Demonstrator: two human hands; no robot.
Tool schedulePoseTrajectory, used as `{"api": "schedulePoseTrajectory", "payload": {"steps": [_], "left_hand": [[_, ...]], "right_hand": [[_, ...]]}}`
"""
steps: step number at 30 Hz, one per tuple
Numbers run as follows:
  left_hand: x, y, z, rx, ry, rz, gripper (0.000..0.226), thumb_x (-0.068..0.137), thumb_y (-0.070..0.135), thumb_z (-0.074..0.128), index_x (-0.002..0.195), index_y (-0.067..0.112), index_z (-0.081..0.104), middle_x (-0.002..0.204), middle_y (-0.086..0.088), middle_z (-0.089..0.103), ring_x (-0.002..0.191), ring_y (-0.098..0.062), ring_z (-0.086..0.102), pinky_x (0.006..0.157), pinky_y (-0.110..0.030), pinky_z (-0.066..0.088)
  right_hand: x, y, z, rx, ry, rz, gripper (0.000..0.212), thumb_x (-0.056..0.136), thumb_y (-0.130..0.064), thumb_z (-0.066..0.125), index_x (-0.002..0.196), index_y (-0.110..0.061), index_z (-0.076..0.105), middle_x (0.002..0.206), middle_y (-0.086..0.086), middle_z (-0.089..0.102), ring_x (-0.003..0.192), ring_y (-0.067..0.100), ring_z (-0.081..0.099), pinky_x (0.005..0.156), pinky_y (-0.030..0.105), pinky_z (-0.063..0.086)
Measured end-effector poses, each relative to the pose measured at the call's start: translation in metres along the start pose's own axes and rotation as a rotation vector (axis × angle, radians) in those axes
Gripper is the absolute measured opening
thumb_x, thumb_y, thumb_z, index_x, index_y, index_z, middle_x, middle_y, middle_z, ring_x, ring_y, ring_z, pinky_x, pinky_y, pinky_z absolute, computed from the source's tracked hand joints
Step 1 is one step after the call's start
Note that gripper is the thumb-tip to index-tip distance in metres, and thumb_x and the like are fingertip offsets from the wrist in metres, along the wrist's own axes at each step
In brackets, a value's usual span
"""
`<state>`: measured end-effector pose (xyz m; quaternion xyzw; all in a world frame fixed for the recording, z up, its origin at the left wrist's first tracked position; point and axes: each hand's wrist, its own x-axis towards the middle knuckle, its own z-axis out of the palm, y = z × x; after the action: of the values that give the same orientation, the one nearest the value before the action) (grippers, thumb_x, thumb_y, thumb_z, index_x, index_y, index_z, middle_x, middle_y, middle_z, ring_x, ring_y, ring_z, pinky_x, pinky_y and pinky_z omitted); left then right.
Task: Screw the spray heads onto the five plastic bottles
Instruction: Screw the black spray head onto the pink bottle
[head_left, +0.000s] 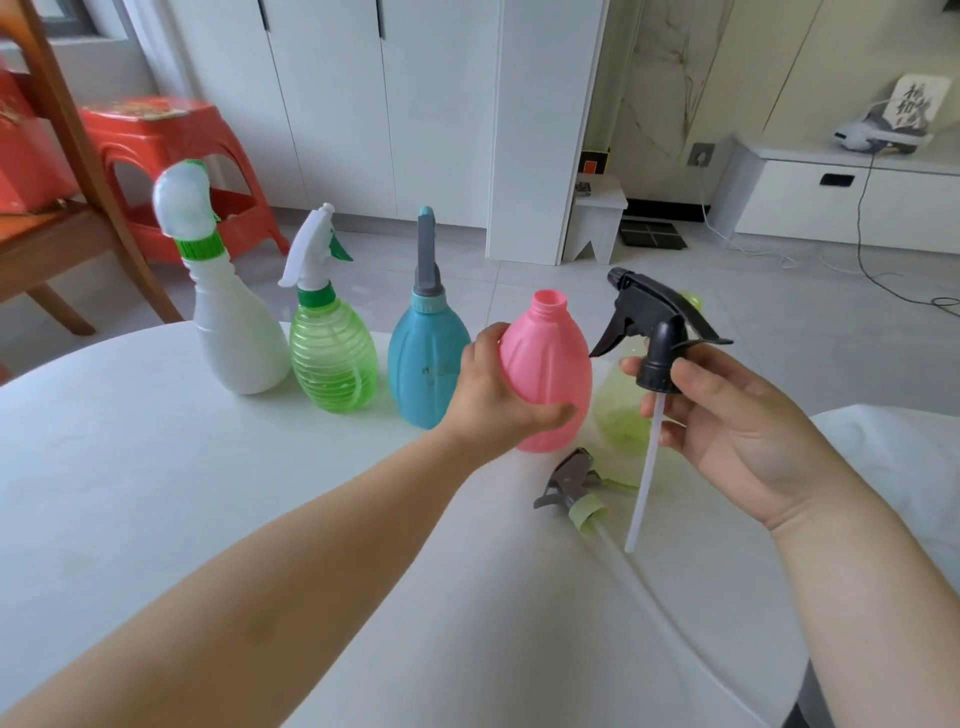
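A smooth white table (156, 467) carries everything. Left of the hands stand three capped bottles: an opaque white one (239, 343), a ribbed clear green one (332, 364), a matte blue one (421, 369). The left hand (498, 400) wraps the glossy pink bottle (556, 364), whose threaded neck is open. The right hand (727, 415) pinches a black spray head (654, 332) by its collar, thin tube hanging. Behind it stands a translucent yellow-green bottle (618, 415); below lies a grey spray head (571, 488).
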<state>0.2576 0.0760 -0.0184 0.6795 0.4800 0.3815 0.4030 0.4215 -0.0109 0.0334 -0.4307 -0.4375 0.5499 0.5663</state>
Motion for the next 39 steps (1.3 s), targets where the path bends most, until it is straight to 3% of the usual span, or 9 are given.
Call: {"api": "schedulePoseTrajectory", "payload": {"steps": [6, 9, 14, 18, 24, 32, 39], "left_hand": [[-0.074, -0.006, -0.070, -0.153, -0.015, 0.026, 0.083, 0.036, 0.040, 0.076, 0.104, 0.052, 0.031, 0.105, 0.020, 0.048, 0.093, 0.004, 0.053, 0.065, -0.012, 0.046], [-0.104, -0.019, -0.107, -0.121, -0.006, -0.009, 0.078, 0.031, 0.045, 0.071, 0.099, 0.054, 0.035, 0.102, 0.021, 0.051, 0.086, 0.016, 0.054, 0.061, -0.006, 0.048], [-0.141, -0.046, -0.157, -0.051, 0.041, -0.080, 0.076, 0.029, 0.049, 0.069, 0.097, 0.055, 0.036, 0.101, 0.021, 0.051, 0.088, 0.006, 0.054, 0.059, -0.009, 0.045], [-0.158, -0.058, -0.174, -0.044, 0.054, -0.075, 0.075, 0.031, 0.050, 0.070, 0.096, 0.062, 0.035, 0.103, 0.023, 0.050, 0.088, 0.015, 0.052, 0.057, -0.008, 0.046], [-0.155, -0.066, -0.178, -0.031, 0.069, -0.040, 0.085, 0.032, 0.050, 0.070, 0.108, 0.057, 0.034, 0.112, 0.022, 0.049, 0.096, 0.014, 0.048, 0.062, -0.004, 0.045], [-0.152, -0.073, -0.179, -0.025, 0.059, -0.051, 0.082, 0.032, 0.052, 0.070, 0.103, 0.060, 0.030, 0.110, 0.028, 0.044, 0.093, 0.021, 0.045, 0.062, 0.001, 0.041], [-0.151, -0.072, -0.175, -0.018, 0.069, -0.047, 0.079, 0.032, 0.051, 0.070, 0.100, 0.060, 0.030, 0.105, 0.029, 0.044, 0.090, 0.023, 0.045, 0.063, 0.003, 0.039]], "right_hand": [[0.002, 0.001, 0.040, 0.120, -0.030, -0.037, 0.014, 0.067, -0.019, 0.051, 0.075, -0.021, 0.062, 0.075, -0.002, 0.074, 0.058, 0.011, 0.066, 0.048, 0.016, 0.047], [0.006, 0.008, 0.072, 0.155, -0.063, -0.037, 0.014, 0.065, -0.020, 0.053, 0.064, -0.023, 0.067, 0.075, -0.003, 0.075, 0.061, 0.013, 0.068, 0.051, 0.018, 0.050], [0.013, 0.014, 0.121, 0.219, -0.113, -0.064, 0.016, 0.067, -0.020, 0.053, 0.069, -0.019, 0.069, 0.075, -0.001, 0.075, 0.075, 0.013, 0.070, 0.072, 0.024, 0.055], [0.020, 0.010, 0.151, 0.320, -0.068, -0.136, 0.007, 0.071, -0.017, 0.052, 0.075, -0.016, 0.058, 0.072, -0.001, 0.074, 0.074, 0.012, 0.070, 0.077, 0.023, 0.054], [0.034, 0.006, 0.178, 0.311, -0.059, -0.187, 0.014, 0.088, -0.012, 0.042, 0.082, -0.016, 0.054, 0.070, -0.004, 0.072, 0.076, 0.010, 0.069, 0.087, 0.025, 0.050], [0.040, -0.005, 0.175, 0.330, -0.024, -0.211, 0.011, 0.088, -0.016, 0.044, 0.085, -0.015, 0.055, 0.072, -0.006, 0.073, 0.078, 0.009, 0.069, 0.086, 0.024, 0.050], [0.035, 0.024, 0.189, 0.221, -0.107, -0.169, 0.015, 0.085, -0.011, 0.045, 0.079, -0.019, 0.056, 0.073, -0.005, 0.073, 0.078, 0.011, 0.069, 0.079, 0.021, 0.054]]}}
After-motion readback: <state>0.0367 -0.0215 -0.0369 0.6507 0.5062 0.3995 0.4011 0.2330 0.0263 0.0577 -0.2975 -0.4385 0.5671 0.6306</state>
